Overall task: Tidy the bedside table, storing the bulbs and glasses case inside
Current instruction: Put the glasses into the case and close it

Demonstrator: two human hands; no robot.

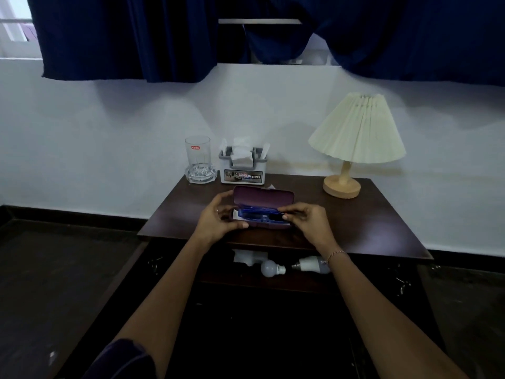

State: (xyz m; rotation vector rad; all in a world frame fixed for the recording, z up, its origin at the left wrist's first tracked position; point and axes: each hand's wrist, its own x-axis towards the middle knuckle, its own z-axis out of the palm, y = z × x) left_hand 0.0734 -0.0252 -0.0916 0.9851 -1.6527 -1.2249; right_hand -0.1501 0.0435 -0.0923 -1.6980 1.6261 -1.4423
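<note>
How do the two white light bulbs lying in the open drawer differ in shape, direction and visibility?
The left white light bulb is round with its cap pointing right; the right white light bulb looks longer, its cap pointing left. The left bulb shows whole, while the right hand's wrist hides the right bulb's far end. Both lie sideways in the open drawer, caps facing.

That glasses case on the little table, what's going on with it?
A person is at a dark bedside table with both hands on an open purple glasses case. The left hand steadies its end while the right hand settles blue glasses inside. Two bulbs already lie in the open drawer below. A lamp, tumbler and tissue holder stand behind.
</note>
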